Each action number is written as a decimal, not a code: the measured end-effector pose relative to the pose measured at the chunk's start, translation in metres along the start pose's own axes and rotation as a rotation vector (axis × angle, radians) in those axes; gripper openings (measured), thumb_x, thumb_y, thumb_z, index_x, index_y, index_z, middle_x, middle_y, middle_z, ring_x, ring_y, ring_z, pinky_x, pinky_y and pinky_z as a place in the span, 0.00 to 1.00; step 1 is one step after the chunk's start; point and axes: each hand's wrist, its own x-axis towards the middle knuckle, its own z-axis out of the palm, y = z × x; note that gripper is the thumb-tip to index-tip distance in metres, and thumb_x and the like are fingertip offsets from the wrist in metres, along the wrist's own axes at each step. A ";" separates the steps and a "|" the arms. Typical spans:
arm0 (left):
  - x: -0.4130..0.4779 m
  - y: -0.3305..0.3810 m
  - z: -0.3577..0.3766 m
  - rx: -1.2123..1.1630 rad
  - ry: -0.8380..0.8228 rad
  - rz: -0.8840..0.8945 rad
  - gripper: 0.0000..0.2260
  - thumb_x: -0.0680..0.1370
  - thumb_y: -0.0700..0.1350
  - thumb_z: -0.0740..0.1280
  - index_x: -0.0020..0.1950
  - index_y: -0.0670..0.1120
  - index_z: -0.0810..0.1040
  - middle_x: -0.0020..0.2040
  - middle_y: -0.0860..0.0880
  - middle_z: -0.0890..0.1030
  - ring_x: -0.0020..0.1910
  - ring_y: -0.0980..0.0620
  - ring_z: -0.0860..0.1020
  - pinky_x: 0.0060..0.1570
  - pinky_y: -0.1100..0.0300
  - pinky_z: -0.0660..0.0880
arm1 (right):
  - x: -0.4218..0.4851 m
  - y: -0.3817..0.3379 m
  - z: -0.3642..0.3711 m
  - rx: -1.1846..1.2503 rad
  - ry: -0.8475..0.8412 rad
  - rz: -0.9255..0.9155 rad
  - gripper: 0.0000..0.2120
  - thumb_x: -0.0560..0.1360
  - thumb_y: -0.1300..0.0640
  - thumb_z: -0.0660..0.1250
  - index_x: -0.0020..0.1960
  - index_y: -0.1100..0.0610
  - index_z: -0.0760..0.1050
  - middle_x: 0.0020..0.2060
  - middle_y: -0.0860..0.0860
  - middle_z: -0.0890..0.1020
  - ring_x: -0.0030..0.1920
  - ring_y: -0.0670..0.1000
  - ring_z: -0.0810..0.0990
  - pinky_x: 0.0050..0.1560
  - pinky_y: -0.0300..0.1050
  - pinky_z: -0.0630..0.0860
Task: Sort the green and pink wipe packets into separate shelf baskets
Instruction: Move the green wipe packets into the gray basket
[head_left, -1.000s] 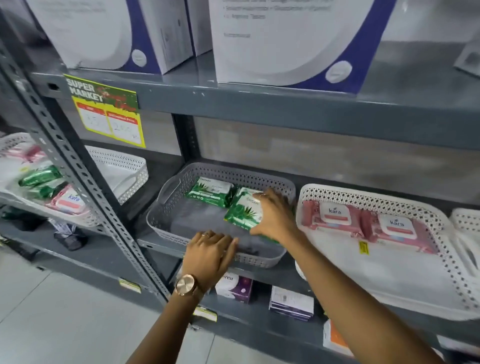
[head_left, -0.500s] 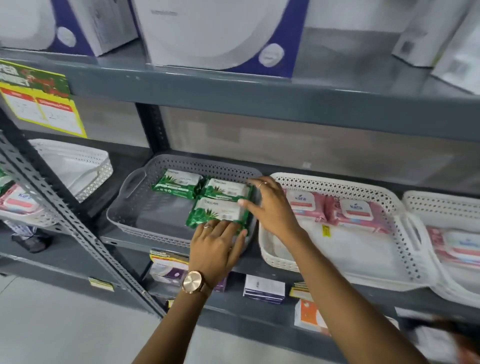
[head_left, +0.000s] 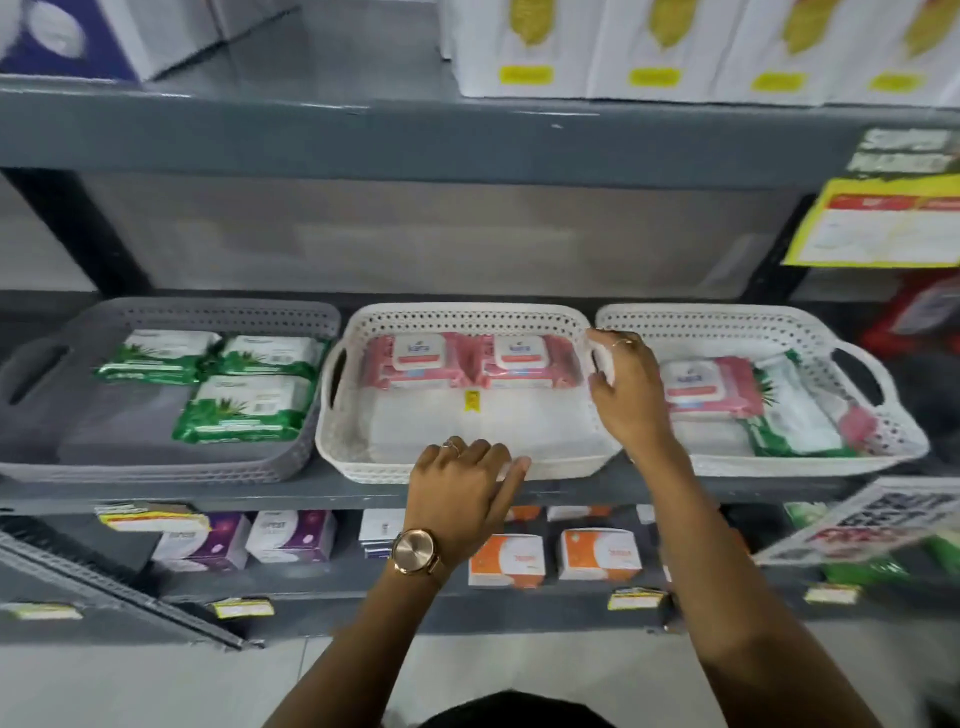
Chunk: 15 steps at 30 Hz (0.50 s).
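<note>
A grey basket (head_left: 47, 395) at the left holds three green wipe packets (head_left: 244, 410). In the middle white basket (head_left: 462, 314), two pink wipe packets (head_left: 415, 361) lie side by side along the back. The right white basket (head_left: 893, 441) has a pink packet (head_left: 706, 387) lying over a green packet (head_left: 795, 415), and a second pink packet (head_left: 857, 426) sits against its right wall. My left hand (head_left: 462, 488) rests on the middle basket's front rim and holds nothing. My right hand (head_left: 628, 395) hangs where the two white baskets meet, fingers curled and empty.
White boxes (head_left: 675, 47) stand on the upper shelf. The lower shelf holds purple-and-white boxes (head_left: 291, 535) and orange-and-white boxes (head_left: 506, 561). A yellow supermarket sign (head_left: 878, 223) hangs at the right post. The grey shelf edge (head_left: 208, 499) carries price labels. Pale floor lies below.
The view and both hands shifted right, from the grey basket to the white baskets. My right hand let go of the third green packet, which now lies in the grey basket.
</note>
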 end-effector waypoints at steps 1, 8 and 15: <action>0.001 0.006 0.003 0.002 -0.005 0.000 0.19 0.79 0.57 0.54 0.42 0.49 0.79 0.35 0.51 0.82 0.35 0.47 0.79 0.35 0.57 0.73 | 0.001 0.012 -0.010 -0.027 0.011 0.033 0.23 0.72 0.71 0.63 0.67 0.60 0.71 0.65 0.60 0.74 0.67 0.59 0.69 0.68 0.50 0.67; 0.021 0.056 0.021 0.033 -0.064 -0.022 0.22 0.79 0.60 0.50 0.45 0.49 0.79 0.39 0.50 0.84 0.37 0.46 0.81 0.39 0.53 0.77 | 0.011 0.099 -0.079 -0.479 -0.030 0.323 0.35 0.66 0.61 0.74 0.70 0.62 0.65 0.70 0.61 0.66 0.73 0.63 0.59 0.74 0.58 0.58; 0.034 0.080 0.033 0.072 -0.075 -0.024 0.21 0.79 0.59 0.53 0.42 0.47 0.79 0.34 0.49 0.83 0.32 0.46 0.80 0.36 0.55 0.76 | 0.010 0.143 -0.100 -0.509 -0.155 0.517 0.59 0.60 0.56 0.81 0.77 0.57 0.44 0.74 0.60 0.59 0.73 0.64 0.61 0.73 0.60 0.61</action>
